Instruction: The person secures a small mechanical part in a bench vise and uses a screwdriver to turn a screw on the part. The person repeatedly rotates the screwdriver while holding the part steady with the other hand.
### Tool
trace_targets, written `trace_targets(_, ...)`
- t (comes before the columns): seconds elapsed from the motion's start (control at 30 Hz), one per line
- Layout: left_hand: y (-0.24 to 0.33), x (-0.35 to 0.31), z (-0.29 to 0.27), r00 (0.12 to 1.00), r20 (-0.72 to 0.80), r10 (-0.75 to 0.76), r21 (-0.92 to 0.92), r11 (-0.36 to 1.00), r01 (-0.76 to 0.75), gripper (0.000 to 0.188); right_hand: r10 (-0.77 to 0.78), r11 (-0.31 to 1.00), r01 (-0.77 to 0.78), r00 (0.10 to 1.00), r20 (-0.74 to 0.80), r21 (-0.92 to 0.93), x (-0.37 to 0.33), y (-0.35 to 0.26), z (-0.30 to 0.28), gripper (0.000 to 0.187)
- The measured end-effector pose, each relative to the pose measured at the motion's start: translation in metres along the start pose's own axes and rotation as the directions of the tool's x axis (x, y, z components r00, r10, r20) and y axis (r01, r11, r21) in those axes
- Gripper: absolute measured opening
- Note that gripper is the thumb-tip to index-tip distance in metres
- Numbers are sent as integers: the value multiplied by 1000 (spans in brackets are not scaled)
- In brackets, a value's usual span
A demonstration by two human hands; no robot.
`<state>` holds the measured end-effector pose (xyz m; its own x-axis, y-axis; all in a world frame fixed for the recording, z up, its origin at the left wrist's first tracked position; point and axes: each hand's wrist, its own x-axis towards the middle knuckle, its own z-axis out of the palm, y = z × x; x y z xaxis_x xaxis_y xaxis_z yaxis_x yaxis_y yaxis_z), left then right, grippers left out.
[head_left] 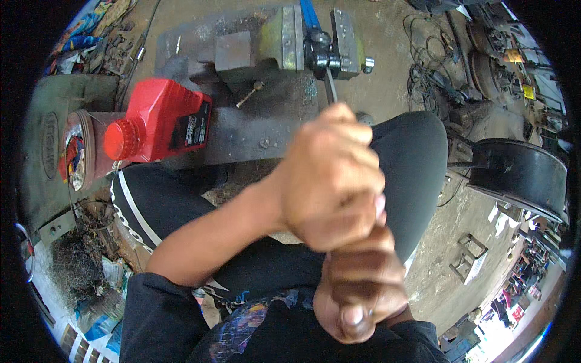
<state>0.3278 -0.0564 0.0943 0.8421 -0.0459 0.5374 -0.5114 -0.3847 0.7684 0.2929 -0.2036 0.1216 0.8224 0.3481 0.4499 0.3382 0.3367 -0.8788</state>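
Closed fists, one behind the other, line up with a narrow metal bar [330, 85]. My left hand [333, 175] is nearer the vise, with the bar coming out past its fingers. Closer to my body, my right hand [363, 278] is wrapped on the same line, its thumb toward me; the bar inside both fists is hidden. The bar's far end meets a black metal part [322, 54] between the jaws of a bench vise [281, 39]. A blue strip [310, 15] runs up from that part. Both hands look slightly blurred.
Left of the vise, a red plastic bottle [160, 115] stands beside a tub [100, 142] with rags in it. A small bolt-like piece [249, 94] lies on the metal bench [242, 136]. To the right are a black wheel rim [514, 175] and tangled cables [426, 66].
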Motion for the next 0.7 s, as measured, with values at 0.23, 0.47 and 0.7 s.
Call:
trace_targets(0.23,-3,0,1,995,-45,-92,-34,995,91,29,28,999,-26,999,-41,27,4,3,-2,26)
trace_targets(0.47,-3,-7,3,998,-31,-56,-39,998,55,31,-58,998,59,998,-12,27,-2,2,3,29)
trace_targets(0.7,-3,-8,3,999,-38,10,-65,998,-12,29,-141,989,142,990,-16,51,9,4,0,28)
